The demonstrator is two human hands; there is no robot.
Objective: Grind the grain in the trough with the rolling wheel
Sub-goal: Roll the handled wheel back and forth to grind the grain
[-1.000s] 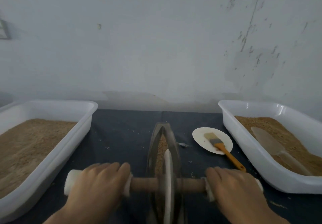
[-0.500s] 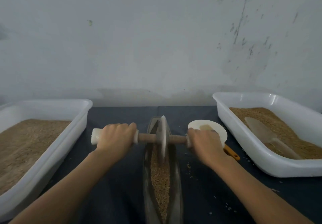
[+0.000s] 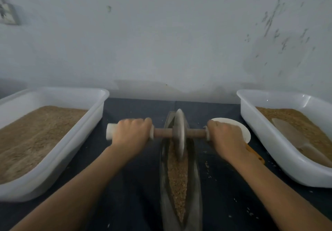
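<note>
The wheel point(image 3: 180, 134) is standing on edge in the grain point(image 3: 177, 180) at the trough's point(image 3: 195, 185) far end (it looks heavy and stiff). Both hands, left hand point(image 3: 132, 134) and right hand point(image 3: 225, 137), are gripping the axle point(image 3: 195, 133), the sensible hold.

Dull grey metal-looking wheel point(image 3: 180, 134) on a matt brown wooden axle point(image 3: 162, 132) with white smooth end grips point(image 3: 111, 131). Dark, faintly shiny trough point(image 3: 196, 176) holding coarse brown grain point(image 3: 177, 178). Glossy white plastic tubs point(image 3: 287, 164). Matt dark cloth-like tabletop point(image 3: 133, 194). Rough, flaking painted wall point(image 3: 161, 33).
</note>
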